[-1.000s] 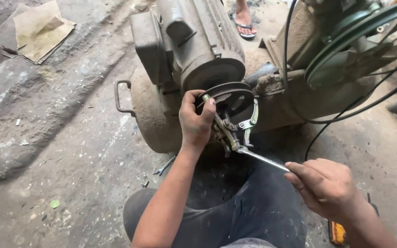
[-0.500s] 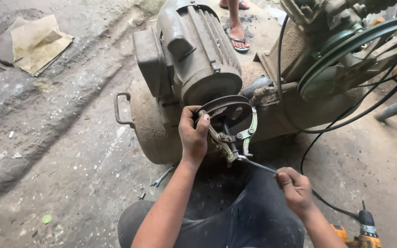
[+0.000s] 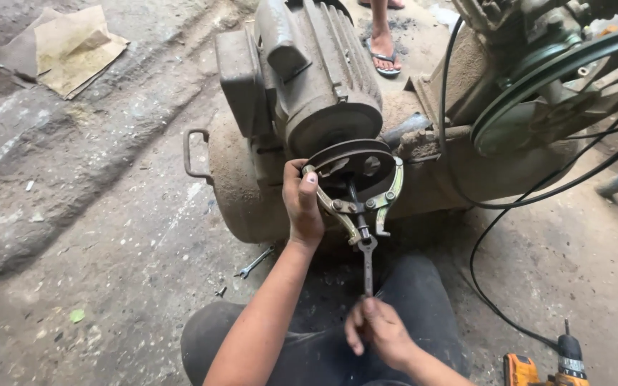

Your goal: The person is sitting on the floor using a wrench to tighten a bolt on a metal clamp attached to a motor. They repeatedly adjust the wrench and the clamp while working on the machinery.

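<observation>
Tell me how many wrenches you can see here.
2. One wrench hangs from the puller's centre screw, its lower end in the right hand. A second wrench lies on the floor left of the forearm. Others may be hidden.

A single head-worn camera looked steeply down and forward from close above the seated person's lap. The grey ribbed electric motor (image 3: 316, 78) filled the upper centre of the frame, the dusty concrete floor (image 3: 87, 236) the left, and both hands sat low at centre.

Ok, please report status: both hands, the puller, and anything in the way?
Left hand grips puller at motor pulley. Right hand holds wrench on puller screw. Loose belt hangs beside.
</observation>
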